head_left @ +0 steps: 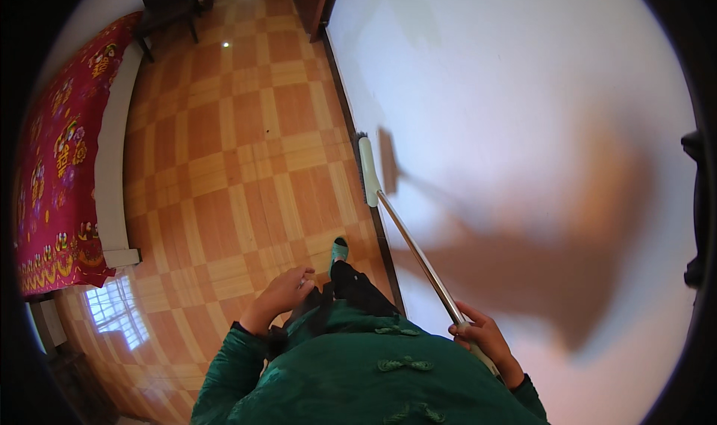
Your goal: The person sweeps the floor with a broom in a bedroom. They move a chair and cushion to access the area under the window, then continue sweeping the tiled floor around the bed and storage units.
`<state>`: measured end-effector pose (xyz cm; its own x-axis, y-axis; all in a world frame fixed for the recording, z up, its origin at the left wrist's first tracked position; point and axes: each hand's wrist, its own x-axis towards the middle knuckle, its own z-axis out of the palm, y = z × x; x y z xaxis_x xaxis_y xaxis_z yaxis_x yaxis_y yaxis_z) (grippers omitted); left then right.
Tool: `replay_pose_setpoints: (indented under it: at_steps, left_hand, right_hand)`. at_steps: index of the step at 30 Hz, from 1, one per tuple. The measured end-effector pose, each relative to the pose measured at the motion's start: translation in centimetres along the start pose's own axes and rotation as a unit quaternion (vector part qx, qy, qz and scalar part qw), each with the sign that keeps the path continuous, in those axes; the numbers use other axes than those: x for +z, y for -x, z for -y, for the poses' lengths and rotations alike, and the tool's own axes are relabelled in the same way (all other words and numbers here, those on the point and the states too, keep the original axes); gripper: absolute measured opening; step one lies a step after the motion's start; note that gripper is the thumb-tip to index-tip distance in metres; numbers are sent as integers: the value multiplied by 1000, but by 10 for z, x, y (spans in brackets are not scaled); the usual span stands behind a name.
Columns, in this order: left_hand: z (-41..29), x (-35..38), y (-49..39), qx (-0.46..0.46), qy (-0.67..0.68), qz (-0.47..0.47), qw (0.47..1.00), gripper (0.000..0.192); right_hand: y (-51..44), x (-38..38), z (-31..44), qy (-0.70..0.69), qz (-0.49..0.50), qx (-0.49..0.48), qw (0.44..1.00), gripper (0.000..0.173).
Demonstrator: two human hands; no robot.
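My right hand (483, 335) grips the pale lower end of a long metal pole (420, 257). At the pole's far end is a pale green brush head (367, 170) with dark bristles facing left. The head lies along the dark skirting (341, 89) at the foot of the white wall (493, 77); whether the bristles touch it I cannot tell. In front of my body, my left hand (285, 290) holds nothing, its fingers loosely curved and partly apart. One of my feet, in a green slipper (339, 249), stands on the floor below the brush.
A bed (115, 201) with a red patterned cover (61, 161) stands on the left. Beyond it is a dark chair (168, 7). A brown door frame (316, 5) meets the wall ahead. The checkered floor (207, 173) is glossy, with a small dark speck (268, 131) on it.
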<state>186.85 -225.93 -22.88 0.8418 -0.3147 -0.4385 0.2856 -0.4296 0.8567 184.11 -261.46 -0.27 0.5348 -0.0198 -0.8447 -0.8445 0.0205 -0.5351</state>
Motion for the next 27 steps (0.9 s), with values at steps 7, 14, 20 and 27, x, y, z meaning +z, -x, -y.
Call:
replay_pose_setpoints:
  at_steps: [7,14,20,27]
  left_hand:
    - [-18,-5,-7,4,22,39,999,37]
    - [1,-20,29,-46,6,-19,999,36]
    - [11,-18,52,-83,48,-53,994,36]
    - [17,-26,62,-82,51,-97,991,37]
  right_hand:
    - [-31,3,-18,-138,3,-18,990,66]
    - [-198,29,11,-57,66,-38,995,70]
    - [-191,27,6,6,144,11,990,75]
    - [-187,47,6,69,162,15,984,72]
